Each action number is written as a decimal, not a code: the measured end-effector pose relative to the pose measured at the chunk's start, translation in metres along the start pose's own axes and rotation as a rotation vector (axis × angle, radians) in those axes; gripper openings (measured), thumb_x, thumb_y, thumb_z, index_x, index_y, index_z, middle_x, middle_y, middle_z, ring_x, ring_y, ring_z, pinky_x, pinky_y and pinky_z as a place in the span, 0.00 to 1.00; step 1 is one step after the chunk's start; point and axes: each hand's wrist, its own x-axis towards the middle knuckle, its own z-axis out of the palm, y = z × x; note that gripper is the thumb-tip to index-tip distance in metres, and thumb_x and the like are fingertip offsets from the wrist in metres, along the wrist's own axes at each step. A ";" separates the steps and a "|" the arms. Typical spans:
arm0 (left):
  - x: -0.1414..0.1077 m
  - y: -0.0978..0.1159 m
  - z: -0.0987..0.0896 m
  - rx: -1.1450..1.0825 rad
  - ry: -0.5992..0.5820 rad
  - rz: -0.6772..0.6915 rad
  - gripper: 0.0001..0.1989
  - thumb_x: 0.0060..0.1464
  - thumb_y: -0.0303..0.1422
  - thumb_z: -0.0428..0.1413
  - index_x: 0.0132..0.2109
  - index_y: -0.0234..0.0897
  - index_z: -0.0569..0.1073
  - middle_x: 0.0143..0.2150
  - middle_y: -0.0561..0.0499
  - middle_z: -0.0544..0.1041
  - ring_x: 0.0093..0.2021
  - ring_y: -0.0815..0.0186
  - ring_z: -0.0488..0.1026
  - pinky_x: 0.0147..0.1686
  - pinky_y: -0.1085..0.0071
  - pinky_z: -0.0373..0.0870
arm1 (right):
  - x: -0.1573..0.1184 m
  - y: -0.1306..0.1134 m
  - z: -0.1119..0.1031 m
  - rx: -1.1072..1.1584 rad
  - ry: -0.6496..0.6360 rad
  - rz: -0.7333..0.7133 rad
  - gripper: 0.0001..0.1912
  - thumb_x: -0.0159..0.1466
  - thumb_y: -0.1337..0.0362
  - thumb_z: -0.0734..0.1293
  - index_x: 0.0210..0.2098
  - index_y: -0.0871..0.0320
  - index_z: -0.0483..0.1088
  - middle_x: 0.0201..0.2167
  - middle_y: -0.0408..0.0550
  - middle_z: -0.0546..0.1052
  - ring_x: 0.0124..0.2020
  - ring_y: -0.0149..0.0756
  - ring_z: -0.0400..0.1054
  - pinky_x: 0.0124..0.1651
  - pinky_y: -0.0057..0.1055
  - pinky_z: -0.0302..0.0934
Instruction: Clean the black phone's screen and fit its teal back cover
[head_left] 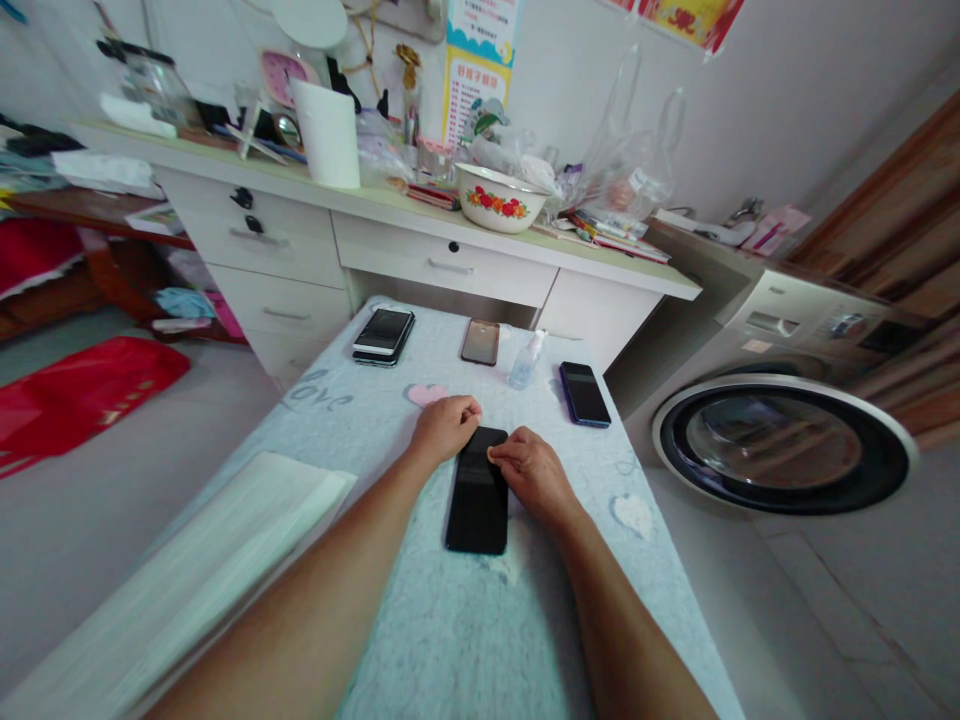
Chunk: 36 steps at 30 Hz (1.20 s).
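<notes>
A black smartphone [478, 505] lies flat, screen up, on the cloth-covered table. At its upper left corner is my left hand [442, 428], its fingers curled and pinched together beside the edge. My right hand [534, 474] reaches over the phone's upper right edge, thumb and fingers pinched close above or on the screen. Whatever either pinch holds is too small to make out. Beyond the hands lie a brown phone case [481, 342], a clear spray bottle [528, 360] standing upright, and another dark phone [584, 394] to the right.
Stacked phones [384, 334] lie at the table's far left. A pale folded sheet [187, 580] runs along the left side. Behind stands a white desk [442, 262] carrying a floral enamel bowl [501, 200] and a paper roll [326, 135]. A washing machine [780, 310] stands right.
</notes>
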 end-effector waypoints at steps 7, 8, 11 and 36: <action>0.000 -0.001 0.001 -0.013 0.004 -0.010 0.08 0.53 0.32 0.51 0.34 0.39 0.75 0.30 0.53 0.78 0.31 0.66 0.74 0.32 0.72 0.63 | -0.004 -0.022 0.005 -0.049 -0.079 -0.081 0.11 0.65 0.66 0.65 0.41 0.51 0.79 0.38 0.46 0.74 0.40 0.34 0.67 0.42 0.28 0.60; 0.000 -0.001 0.001 -0.014 0.004 -0.011 0.08 0.53 0.32 0.51 0.34 0.39 0.75 0.30 0.53 0.79 0.31 0.66 0.74 0.32 0.72 0.63 | -0.005 -0.025 0.006 -0.052 -0.085 -0.088 0.11 0.65 0.66 0.65 0.41 0.51 0.79 0.38 0.47 0.74 0.41 0.34 0.67 0.42 0.28 0.60; -0.001 0.000 0.001 -0.013 -0.007 -0.021 0.08 0.53 0.32 0.51 0.35 0.39 0.75 0.30 0.52 0.79 0.32 0.66 0.74 0.32 0.72 0.63 | -0.005 -0.029 0.008 -0.061 -0.088 -0.091 0.11 0.66 0.65 0.65 0.43 0.50 0.79 0.40 0.47 0.74 0.41 0.34 0.67 0.42 0.28 0.61; 0.000 0.006 -0.010 -0.155 0.097 -0.108 0.15 0.63 0.38 0.41 0.40 0.40 0.72 0.33 0.52 0.77 0.36 0.65 0.73 0.36 0.72 0.65 | 0.009 -0.011 0.005 -0.195 0.125 0.228 0.12 0.69 0.65 0.61 0.41 0.52 0.78 0.37 0.48 0.72 0.43 0.36 0.66 0.45 0.28 0.58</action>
